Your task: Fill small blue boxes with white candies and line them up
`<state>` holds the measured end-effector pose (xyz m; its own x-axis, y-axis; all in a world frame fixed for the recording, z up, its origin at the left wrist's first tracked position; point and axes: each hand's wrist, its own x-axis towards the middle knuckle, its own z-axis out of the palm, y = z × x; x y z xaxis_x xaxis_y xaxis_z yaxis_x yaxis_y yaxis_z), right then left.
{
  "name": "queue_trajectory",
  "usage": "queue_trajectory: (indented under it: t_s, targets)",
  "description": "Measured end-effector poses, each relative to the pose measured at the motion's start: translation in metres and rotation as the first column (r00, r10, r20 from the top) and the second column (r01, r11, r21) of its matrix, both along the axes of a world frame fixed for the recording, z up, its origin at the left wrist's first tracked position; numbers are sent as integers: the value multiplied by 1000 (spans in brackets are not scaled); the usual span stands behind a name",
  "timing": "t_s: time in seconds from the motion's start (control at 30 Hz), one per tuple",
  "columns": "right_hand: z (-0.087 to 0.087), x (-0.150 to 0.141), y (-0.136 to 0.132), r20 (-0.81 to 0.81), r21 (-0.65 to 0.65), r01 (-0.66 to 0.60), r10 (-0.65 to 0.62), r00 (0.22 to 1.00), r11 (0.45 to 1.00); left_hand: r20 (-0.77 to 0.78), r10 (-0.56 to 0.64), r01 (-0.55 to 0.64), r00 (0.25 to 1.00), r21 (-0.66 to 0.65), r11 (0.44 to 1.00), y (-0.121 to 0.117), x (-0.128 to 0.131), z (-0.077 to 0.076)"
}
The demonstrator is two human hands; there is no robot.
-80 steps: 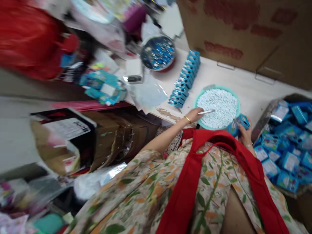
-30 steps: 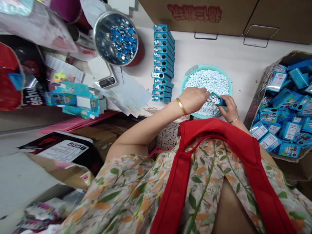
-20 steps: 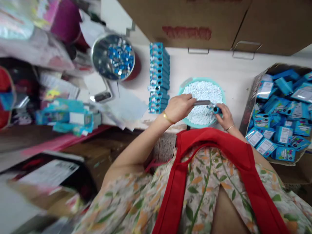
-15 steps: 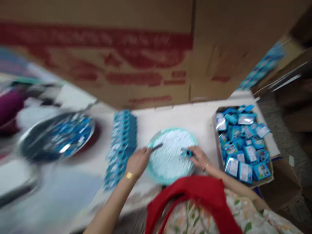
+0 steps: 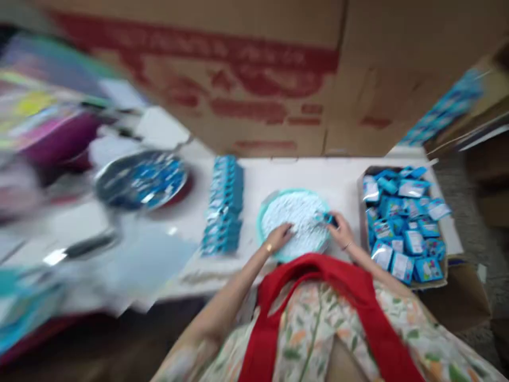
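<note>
A pale green basin [image 5: 259, 218] full of small white pieces [image 5: 296, 209] stands in front of me. My left hand [image 5: 280, 236] is over its near left part, fingers closed and pointing down at the white pieces. Whatever it grips is hidden by the fingers and blur. At the basin's right rim my right hand [image 5: 341, 231] is closed on a small blue packet [image 5: 328, 218], which shows at its fingertips above the white pieces. The packet is blurred, and I cannot tell whether it is open.
A row of blue boxes [image 5: 234, 207] stands left of the basin. Beyond it is a metal bowl [image 5: 104, 185] with blue and white pieces. A cardboard tray [image 5: 363, 212] heaped with blue packets [image 5: 413, 239] is on the right. A big carton [image 5: 254, 127] rises behind.
My left hand has moved from the basin's left rim to over the white pieces; the dark flat tool it held no longer shows. The right hand stays at the right rim. The view has shifted left.
</note>
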<state>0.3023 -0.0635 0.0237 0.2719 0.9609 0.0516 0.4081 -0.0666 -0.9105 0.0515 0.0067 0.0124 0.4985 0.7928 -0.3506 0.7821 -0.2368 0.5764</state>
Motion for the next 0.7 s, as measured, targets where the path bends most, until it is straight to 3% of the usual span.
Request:
queue_trajectory:
  t_s: [0.1, 0.2, 0.3, 0.43, 0.57, 0.7]
  targets:
    - [-32, 8, 1, -37, -111, -34, 30, 999, 993, -26, 73, -76, 997, -121, 990, 7, -28, -12]
    - [-57, 6, 1, 98, -21, -119, 121, 988, 993, 137, -9, 5, 991, 25, 1000, 3, -59, -12]
    - [-61, -2, 0, 262, 88, -275, 244, 934, 957, 123, -163, 146, 979, 135, 980, 2, -65, 19]
    - [-62, -16, 1, 362, 74, -414, 362, 859, 907, -150, -309, 329, 939, 130, 935, 4, -44, 73]
    - [-65, -26, 0, 380, 80, -461, 401, 834, 884, -379, -311, 374, 871, 102, 922, -1, -15, 113]
    - [-68, -29, -3, 371, 78, -471, 413, 832, 879, -424, -294, 385, 856, 145, 911, -13, 7, 135]
